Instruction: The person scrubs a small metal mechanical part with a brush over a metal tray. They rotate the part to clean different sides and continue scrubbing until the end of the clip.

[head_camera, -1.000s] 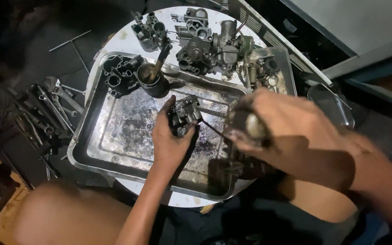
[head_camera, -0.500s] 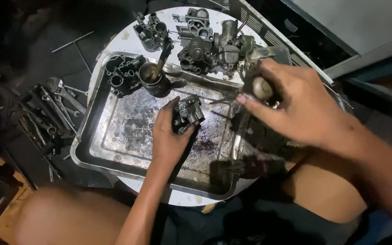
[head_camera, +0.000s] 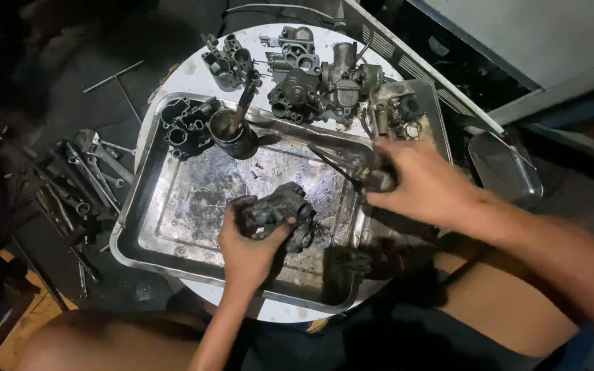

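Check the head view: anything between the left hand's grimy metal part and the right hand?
Only bare, stained tray floor separates the metal part in the left hand from the right hand, head view.

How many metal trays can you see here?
3. The big tray sits on the round table under the left hand; a smaller tray lies behind the right hand; another sits lower, right of the table. Others may be hidden.
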